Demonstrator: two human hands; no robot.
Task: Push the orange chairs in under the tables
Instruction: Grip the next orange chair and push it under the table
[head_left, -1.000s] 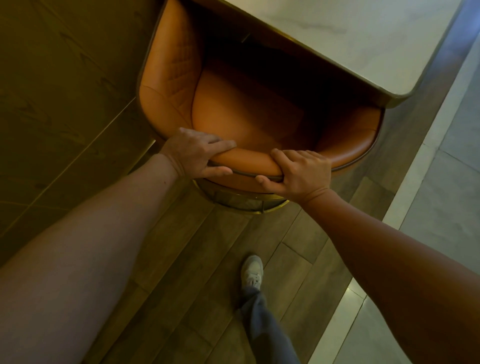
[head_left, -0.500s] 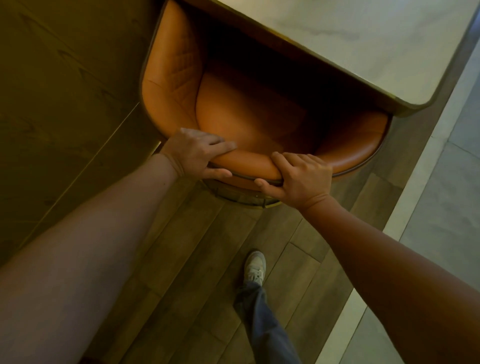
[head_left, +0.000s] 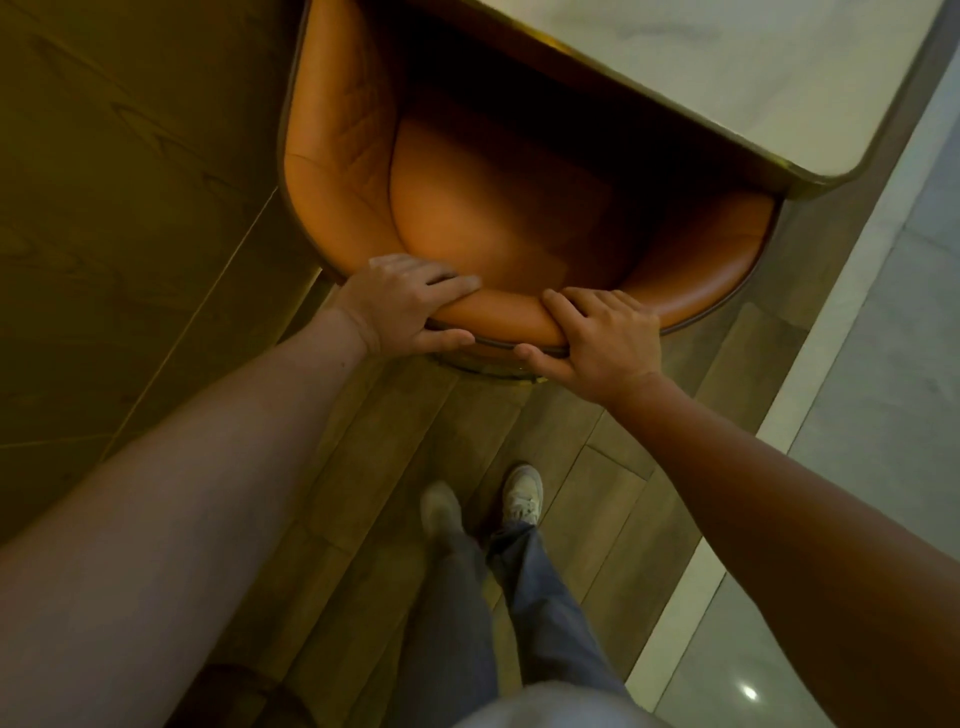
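Note:
An orange leather tub chair (head_left: 493, 218) stands with its seat front tucked under a white marble table (head_left: 753, 78) with a brass edge. My left hand (head_left: 405, 306) grips the top rim of the chair's curved back, fingers over the inside and thumb on the outside. Just to the right, my right hand (head_left: 602, 332) grips the same rim in the same way. The far part of the seat lies in shadow beneath the tabletop. A round brass base (head_left: 488, 370) peeks out below the backrest.
A dark wood-panelled wall (head_left: 130, 208) runs close along the chair's left side. My two feet in pale sneakers (head_left: 522, 493) stand on the wood-plank floor behind the chair. Light stone flooring (head_left: 857, 415) lies to the right.
The chair has slid further under the table, so more of the seat is covered. My second foot has stepped forward into view. Both hands keep their grip on the backrest.

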